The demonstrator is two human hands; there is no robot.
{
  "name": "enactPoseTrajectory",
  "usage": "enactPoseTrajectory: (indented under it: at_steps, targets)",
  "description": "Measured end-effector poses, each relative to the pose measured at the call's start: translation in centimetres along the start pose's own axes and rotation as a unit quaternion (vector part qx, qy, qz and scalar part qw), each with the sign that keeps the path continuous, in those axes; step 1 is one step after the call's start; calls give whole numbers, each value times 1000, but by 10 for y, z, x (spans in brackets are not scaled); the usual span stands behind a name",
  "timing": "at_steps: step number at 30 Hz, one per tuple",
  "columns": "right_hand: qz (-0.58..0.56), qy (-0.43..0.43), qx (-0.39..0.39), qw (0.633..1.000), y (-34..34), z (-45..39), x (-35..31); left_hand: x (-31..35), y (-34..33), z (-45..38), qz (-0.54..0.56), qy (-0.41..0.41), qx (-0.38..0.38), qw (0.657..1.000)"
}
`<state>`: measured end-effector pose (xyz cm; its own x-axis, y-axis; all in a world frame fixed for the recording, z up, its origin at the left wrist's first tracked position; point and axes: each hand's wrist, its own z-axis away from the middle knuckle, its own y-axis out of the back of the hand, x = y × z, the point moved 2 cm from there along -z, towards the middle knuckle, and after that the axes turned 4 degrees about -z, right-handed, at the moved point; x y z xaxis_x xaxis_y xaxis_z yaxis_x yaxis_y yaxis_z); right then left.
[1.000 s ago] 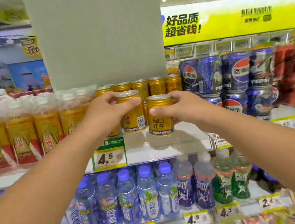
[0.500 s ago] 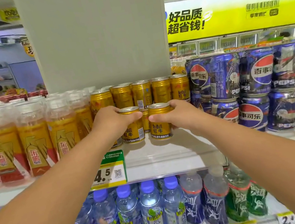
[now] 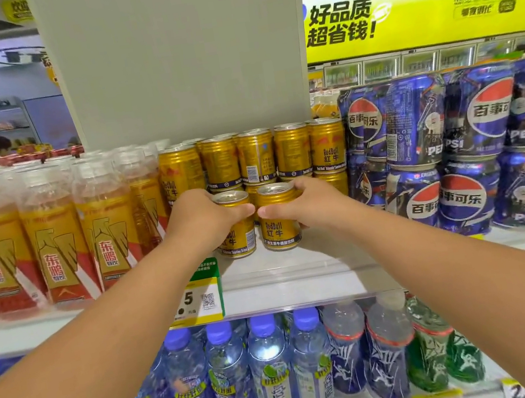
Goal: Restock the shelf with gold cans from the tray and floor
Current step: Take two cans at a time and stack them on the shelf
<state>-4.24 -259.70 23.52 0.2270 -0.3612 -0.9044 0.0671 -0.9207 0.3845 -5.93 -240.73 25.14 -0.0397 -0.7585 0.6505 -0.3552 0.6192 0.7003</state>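
Gripping two gold cans, one per hand, both standing upright on the shelf (image 3: pixel 288 278) just ahead of the stacked gold cans (image 3: pixel 257 156). Wrapping the left hand (image 3: pixel 200 221) round the left can (image 3: pixel 236 225), thumb lying across its front just under the rim, other fingers curling out of sight behind it. Wrapping the right hand (image 3: pixel 311 206) round the right can (image 3: pixel 279 218) in mirror fashion, thumb pressing across the front of the label, remaining fingers hidden round the far side. Pointing the two thumb tips at each other, nearly touching, over the narrow gap between the two cans. Sitting side by side, close together; touching or not, cannot tell.

Standing directly beyond the fingertips: two tiers of gold cans, the upper tier rising above the knuckles. Crowding to the outside of the left hand: orange drink bottles (image 3: pixel 51 234). Stacking up to the outside of the right hand: blue Pepsi cans (image 3: pixel 454 149). Hanging below the left wrist on the shelf edge: a green and yellow price tag (image 3: pixel 202 295). Lining the lower shelf under both forearms: blue-capped water bottles (image 3: pixel 268 368), with green bottles (image 3: pixel 432 351) further right.
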Motion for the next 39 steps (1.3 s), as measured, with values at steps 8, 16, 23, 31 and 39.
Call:
enactPoseTrajectory:
  at_steps: [8,16,23,31,39]
  targets:
    - [-9,-1,10,1000,-7,-2,10,0,-6,2,-22,-6,27,999]
    - [8,-4,28,1000,-10,6,9,-8,-9,9,25,-32,69,997]
    - [10,1,40,999,-13,14,5,-8,2,15,-50,-76,83,992]
    - [66,-12,68,995,-10,22,7,-37,26,31,-248,-154,76,953]
    - [113,-21,90,989,-17,33,1,-53,31,55,-300,-185,-48,935]
